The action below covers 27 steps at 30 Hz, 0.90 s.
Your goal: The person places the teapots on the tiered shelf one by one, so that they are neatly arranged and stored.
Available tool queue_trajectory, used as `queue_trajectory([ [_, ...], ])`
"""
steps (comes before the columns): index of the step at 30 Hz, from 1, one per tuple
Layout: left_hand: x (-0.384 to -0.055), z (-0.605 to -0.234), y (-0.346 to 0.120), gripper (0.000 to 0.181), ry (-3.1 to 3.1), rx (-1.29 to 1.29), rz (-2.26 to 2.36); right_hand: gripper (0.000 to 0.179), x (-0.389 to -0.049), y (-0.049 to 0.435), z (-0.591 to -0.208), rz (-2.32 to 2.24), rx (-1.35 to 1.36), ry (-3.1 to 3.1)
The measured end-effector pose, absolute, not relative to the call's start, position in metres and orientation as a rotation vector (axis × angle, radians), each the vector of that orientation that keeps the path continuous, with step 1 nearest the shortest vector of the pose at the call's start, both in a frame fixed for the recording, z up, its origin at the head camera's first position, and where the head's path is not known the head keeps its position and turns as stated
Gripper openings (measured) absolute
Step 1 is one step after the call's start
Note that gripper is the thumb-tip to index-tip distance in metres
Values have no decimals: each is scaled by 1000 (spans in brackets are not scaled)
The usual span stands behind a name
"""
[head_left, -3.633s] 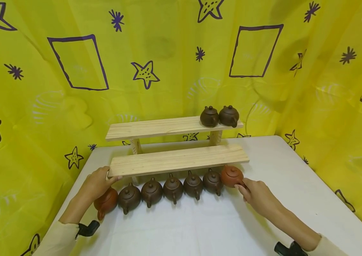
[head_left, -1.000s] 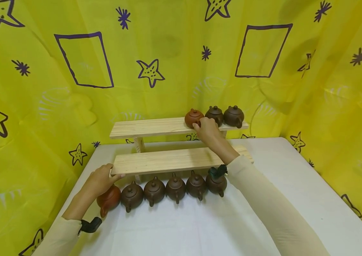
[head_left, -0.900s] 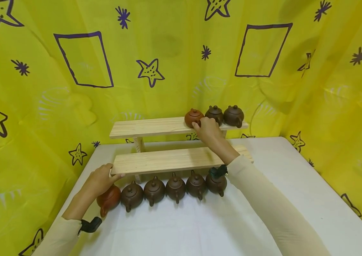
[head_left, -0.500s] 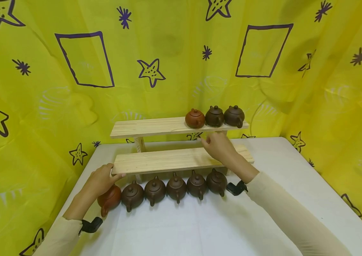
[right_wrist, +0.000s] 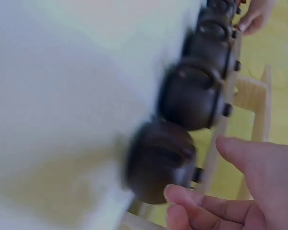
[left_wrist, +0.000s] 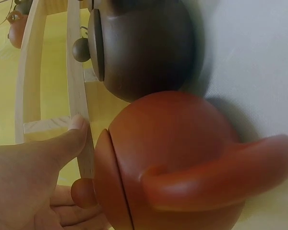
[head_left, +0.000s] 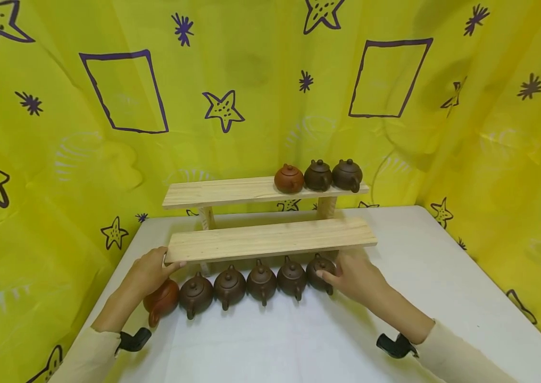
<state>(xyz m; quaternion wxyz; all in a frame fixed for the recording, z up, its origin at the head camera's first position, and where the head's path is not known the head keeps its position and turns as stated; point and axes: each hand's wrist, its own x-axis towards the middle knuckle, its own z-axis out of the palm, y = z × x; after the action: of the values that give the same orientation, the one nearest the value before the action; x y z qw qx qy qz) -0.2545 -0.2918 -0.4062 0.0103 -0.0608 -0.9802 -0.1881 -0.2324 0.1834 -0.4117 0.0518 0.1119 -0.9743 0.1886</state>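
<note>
My left hand (head_left: 148, 274) grips the left end of the lower board of a two-tier wooden shelf (head_left: 270, 240), its thumb on the front edge. Just below that hand stands a reddish-brown clay teapot (left_wrist: 173, 139). My right hand (head_left: 361, 279) is at the rightmost dark brown teapot (head_left: 315, 272) of the front row. In the right wrist view, thumb and fingers are spread apart near this teapot's lid knob, fingertips close to its body; contact is unclear. On the upper board sit a reddish-brown teapot (head_left: 289, 180) and two dark brown teapots (head_left: 318, 176).
Several dark teapots (head_left: 261, 282) stand side by side on the white tabletop (head_left: 270, 346), in front of the shelf. Their handles face me. A yellow patterned curtain (head_left: 251, 64) hangs behind and at both sides.
My right hand let go of the reddish-brown teapot on the upper board, then came down and right to the front row. Earlier it held that teapot at the row's right end. The left hand stayed.
</note>
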Motion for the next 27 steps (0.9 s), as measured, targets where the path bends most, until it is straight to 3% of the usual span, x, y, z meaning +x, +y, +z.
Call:
queue_trajectory([
  [8,-257,-407,-294,71,-3048,-198,-567,59,-215,184,-441,626,298,-3054],
  [17,-255,-409,-293,70,-3028,-211,-568,29,-214,193,-445,652,333,-3043],
  [23,-255,-409,-292,68,-3028,-218,-574,39,-218,191,-448,689,378,-3061],
  [27,-255,-409,-292,69,-3045,-208,-570,35,-216,189,-449,720,447,-3036],
])
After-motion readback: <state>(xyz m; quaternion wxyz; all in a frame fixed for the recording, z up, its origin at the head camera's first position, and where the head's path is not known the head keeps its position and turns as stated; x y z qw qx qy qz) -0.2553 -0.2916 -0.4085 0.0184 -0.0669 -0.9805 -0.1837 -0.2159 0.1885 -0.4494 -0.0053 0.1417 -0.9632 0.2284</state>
